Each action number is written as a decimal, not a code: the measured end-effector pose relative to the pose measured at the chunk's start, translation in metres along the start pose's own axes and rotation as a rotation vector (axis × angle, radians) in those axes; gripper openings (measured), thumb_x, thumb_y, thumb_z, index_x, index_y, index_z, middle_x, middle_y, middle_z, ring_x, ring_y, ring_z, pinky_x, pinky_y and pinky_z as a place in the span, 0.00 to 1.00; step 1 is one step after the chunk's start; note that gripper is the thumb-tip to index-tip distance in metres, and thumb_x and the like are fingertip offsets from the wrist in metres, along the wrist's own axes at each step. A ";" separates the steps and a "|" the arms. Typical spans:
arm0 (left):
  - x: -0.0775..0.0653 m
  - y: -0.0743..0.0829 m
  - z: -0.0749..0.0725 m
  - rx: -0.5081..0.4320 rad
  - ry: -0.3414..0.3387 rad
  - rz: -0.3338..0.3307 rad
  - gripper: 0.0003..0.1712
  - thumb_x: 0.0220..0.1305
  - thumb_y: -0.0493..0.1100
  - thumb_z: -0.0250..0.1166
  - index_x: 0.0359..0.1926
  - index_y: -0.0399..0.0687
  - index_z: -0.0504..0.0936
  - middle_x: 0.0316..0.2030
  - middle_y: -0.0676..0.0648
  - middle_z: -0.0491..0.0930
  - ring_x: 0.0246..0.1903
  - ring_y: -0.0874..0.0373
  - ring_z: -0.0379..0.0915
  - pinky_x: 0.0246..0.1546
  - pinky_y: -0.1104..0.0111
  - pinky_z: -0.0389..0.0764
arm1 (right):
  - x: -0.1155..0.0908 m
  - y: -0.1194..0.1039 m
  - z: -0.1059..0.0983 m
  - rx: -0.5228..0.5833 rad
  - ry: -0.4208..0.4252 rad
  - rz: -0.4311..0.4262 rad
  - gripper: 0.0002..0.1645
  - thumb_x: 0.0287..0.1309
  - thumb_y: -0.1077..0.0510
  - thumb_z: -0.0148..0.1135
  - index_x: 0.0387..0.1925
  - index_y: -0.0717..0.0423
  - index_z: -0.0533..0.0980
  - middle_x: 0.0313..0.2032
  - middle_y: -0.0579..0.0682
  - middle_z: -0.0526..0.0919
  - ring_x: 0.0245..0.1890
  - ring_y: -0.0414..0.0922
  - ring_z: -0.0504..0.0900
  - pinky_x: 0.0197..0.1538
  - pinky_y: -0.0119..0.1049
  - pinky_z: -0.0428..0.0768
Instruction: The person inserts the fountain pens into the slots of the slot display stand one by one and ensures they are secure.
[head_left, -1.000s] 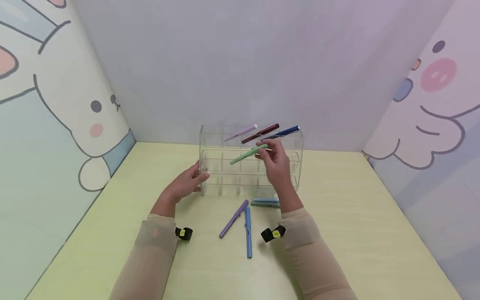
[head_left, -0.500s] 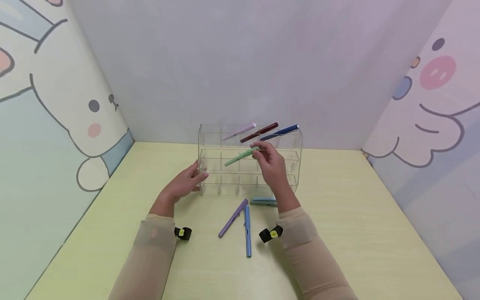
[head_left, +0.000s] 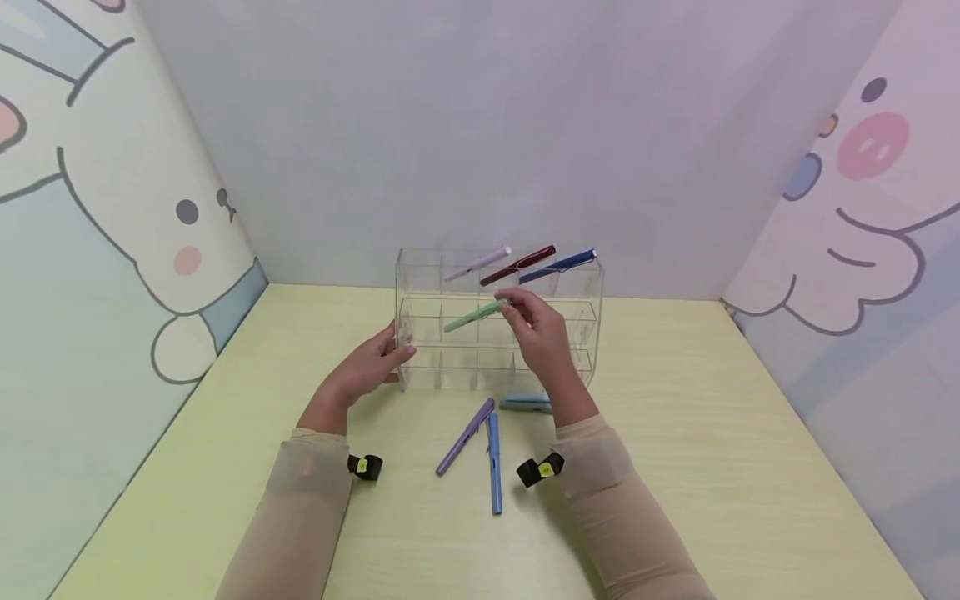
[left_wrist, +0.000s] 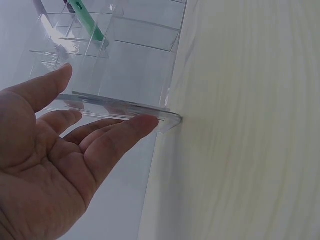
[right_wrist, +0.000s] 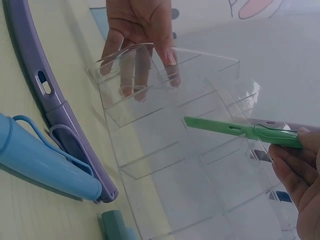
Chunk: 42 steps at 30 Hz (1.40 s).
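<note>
A clear acrylic pen rack (head_left: 570, 287) (right_wrist: 165, 165) (left_wrist: 145, 65) with several compartments stands on the pale yellow table (head_left: 712, 467). My right hand (head_left: 534, 327) (right_wrist: 295, 170) pinches a green pen (head_left: 472, 316) (right_wrist: 235, 129) (left_wrist: 86, 20) by its upper end, with its tip slanting down-left into the rack's middle row. My left hand (head_left: 367, 367) (left_wrist: 75, 145) rests with straight fingers against the rack's left side wall. A lilac pen (head_left: 477, 263), a dark red pen (head_left: 519, 265) and a navy pen (head_left: 558, 266) lean in the top row.
On the table in front of the rack lie a purple pen (head_left: 467, 436) (right_wrist: 45, 95), a light blue pen (head_left: 494, 463) (right_wrist: 45, 160) and a teal pen (head_left: 525, 404) (right_wrist: 117, 224). Cartoon-printed walls close in the left, back and right.
My right hand has carried the green pen down and to the left, its tip sinking deeper into the rack's middle row. The left hand has stayed on the rack's side.
</note>
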<state>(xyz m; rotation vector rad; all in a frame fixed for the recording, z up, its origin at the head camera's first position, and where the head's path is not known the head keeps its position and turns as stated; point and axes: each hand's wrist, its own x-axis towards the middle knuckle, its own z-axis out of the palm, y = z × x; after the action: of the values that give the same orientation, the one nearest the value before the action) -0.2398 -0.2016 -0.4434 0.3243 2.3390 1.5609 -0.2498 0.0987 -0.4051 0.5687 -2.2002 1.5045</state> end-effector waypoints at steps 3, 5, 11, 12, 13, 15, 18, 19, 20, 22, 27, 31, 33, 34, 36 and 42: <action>0.000 0.000 0.000 0.000 0.000 -0.004 0.46 0.71 0.61 0.55 0.79 0.62 0.39 0.73 0.38 0.57 0.69 0.44 0.62 0.63 0.47 0.72 | 0.000 0.000 -0.001 -0.012 -0.004 -0.012 0.16 0.69 0.47 0.58 0.54 0.46 0.80 0.50 0.44 0.84 0.45 0.40 0.83 0.48 0.38 0.82; -0.001 0.000 0.000 -0.002 -0.001 -0.004 0.46 0.71 0.61 0.55 0.79 0.62 0.39 0.73 0.38 0.56 0.69 0.44 0.62 0.63 0.47 0.72 | 0.000 0.001 -0.001 -0.016 -0.009 -0.018 0.17 0.69 0.48 0.58 0.54 0.47 0.80 0.50 0.45 0.84 0.45 0.40 0.83 0.48 0.38 0.82; -0.001 0.000 0.001 0.004 0.004 -0.016 0.47 0.70 0.63 0.55 0.79 0.63 0.40 0.73 0.39 0.57 0.68 0.43 0.63 0.64 0.45 0.70 | -0.001 0.000 -0.003 -0.023 -0.025 -0.039 0.16 0.69 0.48 0.57 0.53 0.48 0.80 0.49 0.46 0.85 0.45 0.41 0.84 0.49 0.41 0.83; 0.000 0.000 0.001 0.006 0.006 -0.016 0.47 0.70 0.63 0.55 0.79 0.63 0.40 0.73 0.39 0.57 0.68 0.43 0.63 0.64 0.45 0.70 | -0.001 0.000 -0.003 -0.023 -0.028 -0.043 0.16 0.69 0.49 0.57 0.53 0.48 0.81 0.49 0.46 0.85 0.45 0.41 0.84 0.49 0.42 0.83; 0.000 0.000 0.001 0.007 0.008 -0.017 0.47 0.70 0.63 0.55 0.79 0.63 0.40 0.73 0.39 0.58 0.68 0.43 0.62 0.64 0.45 0.70 | -0.001 0.000 -0.003 -0.022 -0.031 -0.045 0.16 0.70 0.49 0.57 0.53 0.49 0.81 0.49 0.47 0.85 0.46 0.41 0.84 0.49 0.42 0.83; 0.000 -0.001 0.001 0.016 0.009 -0.017 0.47 0.70 0.63 0.55 0.79 0.62 0.39 0.73 0.40 0.57 0.68 0.43 0.63 0.64 0.45 0.69 | -0.001 -0.001 -0.004 -0.020 -0.036 -0.048 0.16 0.70 0.49 0.57 0.53 0.49 0.81 0.49 0.47 0.85 0.46 0.41 0.84 0.49 0.43 0.83; 0.000 -0.001 0.001 0.016 0.011 -0.015 0.46 0.71 0.62 0.54 0.79 0.62 0.39 0.73 0.40 0.57 0.68 0.42 0.63 0.65 0.45 0.69 | -0.001 -0.002 -0.004 -0.020 -0.042 -0.047 0.16 0.70 0.50 0.57 0.53 0.50 0.81 0.49 0.47 0.85 0.47 0.42 0.84 0.50 0.42 0.83; 0.000 -0.002 0.000 0.017 0.010 -0.016 0.46 0.71 0.62 0.54 0.79 0.62 0.39 0.73 0.40 0.57 0.68 0.42 0.63 0.65 0.45 0.69 | -0.001 -0.002 -0.004 -0.020 -0.044 -0.045 0.16 0.70 0.50 0.57 0.53 0.50 0.81 0.49 0.47 0.85 0.46 0.42 0.84 0.49 0.42 0.83; 0.000 -0.002 0.000 0.020 0.010 -0.016 0.46 0.71 0.62 0.54 0.79 0.62 0.39 0.73 0.40 0.57 0.68 0.42 0.63 0.65 0.45 0.69 | -0.001 -0.003 -0.004 -0.019 -0.046 -0.044 0.16 0.70 0.50 0.57 0.53 0.50 0.81 0.49 0.47 0.85 0.46 0.41 0.84 0.49 0.42 0.83; -0.001 -0.001 0.000 0.018 0.011 -0.021 0.46 0.71 0.62 0.54 0.79 0.62 0.39 0.73 0.40 0.57 0.68 0.42 0.63 0.65 0.45 0.68 | -0.001 -0.003 -0.005 -0.018 -0.053 -0.039 0.16 0.70 0.49 0.57 0.53 0.50 0.81 0.49 0.47 0.85 0.47 0.41 0.84 0.50 0.42 0.83; -0.003 -0.001 0.000 0.023 0.009 -0.031 0.47 0.71 0.63 0.54 0.79 0.63 0.37 0.74 0.39 0.55 0.66 0.40 0.66 0.67 0.42 0.64 | -0.002 -0.003 -0.007 -0.016 -0.070 -0.034 0.18 0.71 0.49 0.56 0.56 0.48 0.79 0.52 0.46 0.84 0.50 0.42 0.83 0.53 0.44 0.82; -0.004 0.000 0.000 0.018 0.011 -0.028 0.46 0.71 0.62 0.54 0.79 0.63 0.38 0.73 0.39 0.57 0.67 0.41 0.65 0.66 0.43 0.66 | 0.000 -0.006 -0.013 0.013 -0.064 -0.035 0.20 0.71 0.50 0.55 0.60 0.49 0.77 0.54 0.48 0.83 0.53 0.44 0.82 0.56 0.44 0.81; -0.003 -0.001 0.000 0.006 0.010 -0.019 0.45 0.72 0.60 0.54 0.79 0.62 0.39 0.73 0.39 0.58 0.68 0.42 0.63 0.65 0.45 0.69 | 0.001 -0.009 -0.019 0.041 -0.043 -0.035 0.20 0.71 0.50 0.56 0.61 0.49 0.76 0.54 0.48 0.83 0.53 0.43 0.82 0.56 0.41 0.81; -0.003 -0.001 0.001 0.003 0.011 -0.016 0.45 0.72 0.60 0.54 0.79 0.62 0.39 0.72 0.39 0.58 0.69 0.43 0.62 0.64 0.46 0.70 | 0.001 -0.016 -0.024 0.059 -0.034 -0.032 0.20 0.71 0.51 0.55 0.61 0.51 0.76 0.54 0.50 0.83 0.53 0.44 0.82 0.56 0.39 0.81; -0.002 -0.001 0.001 -0.003 0.009 -0.010 0.44 0.73 0.59 0.54 0.79 0.62 0.39 0.72 0.39 0.58 0.69 0.43 0.61 0.63 0.46 0.71 | 0.002 -0.027 -0.034 0.103 -0.004 -0.033 0.20 0.71 0.54 0.56 0.60 0.55 0.75 0.54 0.55 0.83 0.54 0.48 0.82 0.55 0.34 0.81; -0.001 -0.001 0.000 0.005 0.006 -0.018 0.45 0.71 0.61 0.54 0.79 0.64 0.39 0.72 0.40 0.59 0.69 0.43 0.62 0.64 0.46 0.70 | 0.001 -0.034 -0.069 0.109 0.068 -0.067 0.19 0.69 0.56 0.59 0.58 0.54 0.77 0.52 0.58 0.83 0.52 0.47 0.83 0.53 0.27 0.81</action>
<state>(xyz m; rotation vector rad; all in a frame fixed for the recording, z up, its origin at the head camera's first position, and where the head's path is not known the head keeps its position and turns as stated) -0.2386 -0.2028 -0.4445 0.2987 2.3440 1.5507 -0.2248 0.1515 -0.3553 0.6102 -2.0376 1.5926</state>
